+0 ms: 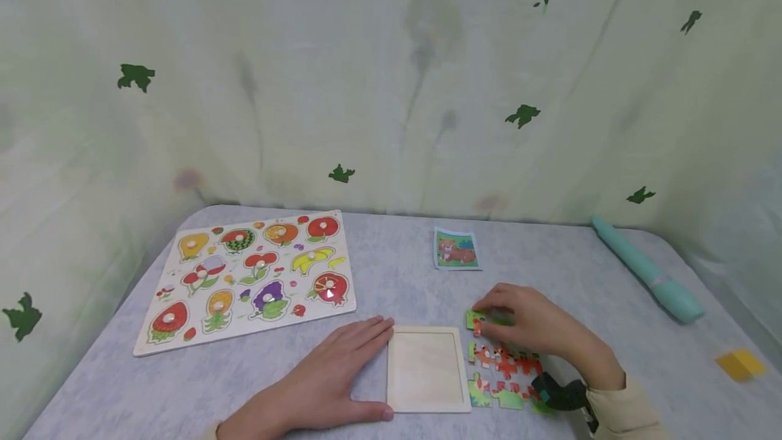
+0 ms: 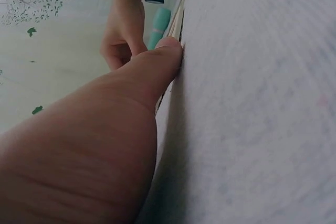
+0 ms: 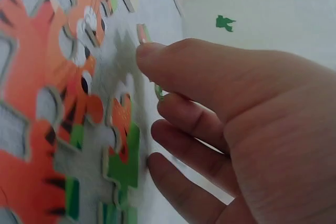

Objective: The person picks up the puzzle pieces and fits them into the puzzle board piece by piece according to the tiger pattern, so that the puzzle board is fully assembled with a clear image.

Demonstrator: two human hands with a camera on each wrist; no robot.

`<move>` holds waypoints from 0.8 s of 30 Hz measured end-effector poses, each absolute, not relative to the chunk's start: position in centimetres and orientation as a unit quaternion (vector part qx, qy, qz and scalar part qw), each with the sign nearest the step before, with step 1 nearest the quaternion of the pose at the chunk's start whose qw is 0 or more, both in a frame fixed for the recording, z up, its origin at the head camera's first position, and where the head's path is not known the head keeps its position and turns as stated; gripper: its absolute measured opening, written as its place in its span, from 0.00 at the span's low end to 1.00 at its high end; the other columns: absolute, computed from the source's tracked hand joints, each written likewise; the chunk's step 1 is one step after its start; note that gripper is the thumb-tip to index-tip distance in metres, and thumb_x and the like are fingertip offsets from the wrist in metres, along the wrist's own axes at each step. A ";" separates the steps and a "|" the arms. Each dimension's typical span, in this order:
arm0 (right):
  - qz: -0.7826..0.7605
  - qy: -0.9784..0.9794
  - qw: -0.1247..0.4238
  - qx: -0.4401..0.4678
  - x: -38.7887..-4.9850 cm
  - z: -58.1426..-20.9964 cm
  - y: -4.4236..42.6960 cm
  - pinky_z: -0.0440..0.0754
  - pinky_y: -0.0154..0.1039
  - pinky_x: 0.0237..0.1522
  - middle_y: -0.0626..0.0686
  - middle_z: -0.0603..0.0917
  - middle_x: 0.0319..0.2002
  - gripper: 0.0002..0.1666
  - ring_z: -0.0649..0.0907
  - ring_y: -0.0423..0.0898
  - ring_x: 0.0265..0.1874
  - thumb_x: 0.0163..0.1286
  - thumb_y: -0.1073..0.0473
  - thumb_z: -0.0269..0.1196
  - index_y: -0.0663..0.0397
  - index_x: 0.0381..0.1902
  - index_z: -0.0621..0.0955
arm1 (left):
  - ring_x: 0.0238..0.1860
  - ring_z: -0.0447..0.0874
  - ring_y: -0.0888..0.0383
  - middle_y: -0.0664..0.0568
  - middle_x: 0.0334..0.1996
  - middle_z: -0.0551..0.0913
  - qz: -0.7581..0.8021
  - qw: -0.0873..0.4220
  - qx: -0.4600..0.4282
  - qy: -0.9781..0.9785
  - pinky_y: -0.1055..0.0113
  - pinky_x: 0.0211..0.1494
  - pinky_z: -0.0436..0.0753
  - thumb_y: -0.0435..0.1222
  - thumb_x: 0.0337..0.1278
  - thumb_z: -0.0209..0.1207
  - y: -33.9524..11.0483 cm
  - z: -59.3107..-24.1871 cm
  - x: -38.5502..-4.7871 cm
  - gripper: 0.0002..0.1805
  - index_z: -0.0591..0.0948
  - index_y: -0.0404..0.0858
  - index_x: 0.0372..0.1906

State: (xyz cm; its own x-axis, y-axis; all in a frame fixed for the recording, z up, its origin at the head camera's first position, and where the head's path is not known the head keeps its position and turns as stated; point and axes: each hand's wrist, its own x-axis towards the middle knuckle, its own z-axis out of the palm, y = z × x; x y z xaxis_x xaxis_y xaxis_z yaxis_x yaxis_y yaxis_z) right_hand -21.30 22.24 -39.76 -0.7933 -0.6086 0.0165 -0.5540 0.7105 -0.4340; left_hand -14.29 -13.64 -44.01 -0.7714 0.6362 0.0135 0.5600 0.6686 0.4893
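My left hand (image 1: 332, 379) lies along the left side of a shallow wooden puzzle tray (image 1: 425, 369), with thumb and fingertips touching its edge and fingers fairly straight. Bare wood shows inside the tray. Just right of it, loose tiger puzzle pieces (image 1: 506, 362) in orange and green lie in rough rows on the tabletop. My right hand (image 1: 531, 321) is over the top row, thumb and index finger pinching one puzzle piece (image 3: 143, 33), mostly hidden by the thumb. Below those fingers in the right wrist view, an orange and green piece (image 3: 125, 145) lies on the table.
A fruit peg board (image 1: 244, 280) lies at the left. Behind the pieces is a small picture card (image 1: 457, 250). A teal rolled item (image 1: 647, 270) lies at the far right, with a yellow block (image 1: 740, 365) nearer the right edge. A curtain (image 1: 391, 87) hangs behind the table.
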 end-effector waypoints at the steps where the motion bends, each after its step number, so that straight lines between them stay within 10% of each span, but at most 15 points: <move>1: -0.215 0.921 0.059 -0.319 -21.2 -39.8 22.2 0.84 0.38 0.42 0.40 0.85 0.45 0.16 0.82 0.37 0.41 0.70 0.46 0.70 0.43 0.51 0.88 | 0.81 0.56 0.56 0.63 0.81 0.58 0.240 0.079 0.329 0.910 0.43 0.79 0.63 0.77 0.53 0.54 -13.6 -44.1 -14.3 0.57 0.61 0.50 0.81; 24: -0.288 0.888 0.003 -0.359 -19.4 -41.6 16.9 0.86 0.35 0.44 0.39 0.86 0.45 0.15 0.84 0.35 0.41 0.69 0.48 0.71 0.44 0.50 0.88 | 0.81 0.54 0.57 0.63 0.82 0.56 0.239 0.090 0.325 0.911 0.44 0.80 0.60 0.77 0.53 0.54 -13.6 -44.5 -14.5 0.57 0.60 0.50 0.82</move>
State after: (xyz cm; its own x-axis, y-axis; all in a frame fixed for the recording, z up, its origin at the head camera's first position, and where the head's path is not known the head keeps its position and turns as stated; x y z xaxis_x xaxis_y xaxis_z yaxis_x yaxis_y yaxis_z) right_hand -19.38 16.93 -41.62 -0.7419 -0.6395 0.2018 -0.6364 0.5765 -0.5126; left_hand -14.55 -13.63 -44.47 -0.7727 0.6347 -0.0085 0.5486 0.6744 0.4941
